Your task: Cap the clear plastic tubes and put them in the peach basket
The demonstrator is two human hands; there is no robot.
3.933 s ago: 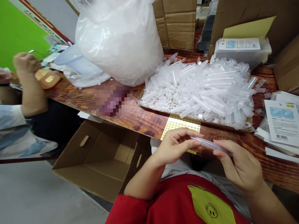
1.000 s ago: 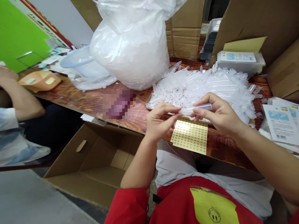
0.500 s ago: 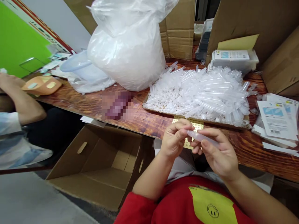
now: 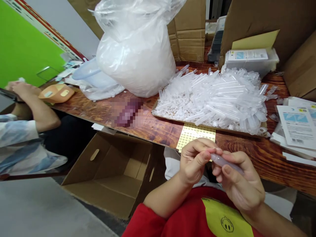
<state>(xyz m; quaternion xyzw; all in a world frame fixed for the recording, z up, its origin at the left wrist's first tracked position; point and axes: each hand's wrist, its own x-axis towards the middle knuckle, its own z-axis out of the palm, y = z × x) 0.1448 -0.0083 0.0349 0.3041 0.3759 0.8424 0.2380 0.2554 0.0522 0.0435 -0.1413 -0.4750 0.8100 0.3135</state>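
A slim translucent plastic tube [image 4: 227, 163] lies slantwise between both hands, above the table's front edge. My right hand [image 4: 243, 179] is closed around its body, thumb along the near side. At the tube's left end, my left hand [image 4: 196, 161] pinches with thumb and fingertips; the fingers hide that tip and anything small there. Just beyond my hands, a yellow sheet of small round dots [image 4: 195, 133] rests on the table edge. Behind it, a shallow cardboard tray [image 4: 172, 120] carries a heap of similar clear tubes [image 4: 222, 95] and small white parts [image 4: 181, 102].
A bulging white plastic bag [image 4: 138, 56] stands left of the tray. Printed cards [image 4: 297, 126] lie at right. An open cardboard box [image 4: 111, 177] sits below the table's front edge. Farther left are an orange container [image 4: 56, 93], a bluish basin [image 4: 86, 70] and another person's arm [image 4: 37, 107].
Both hands and the tube have shifted slightly right and toward me, leaving more of the dotted sheet visible. My view has turned a little left. The tube remains held.
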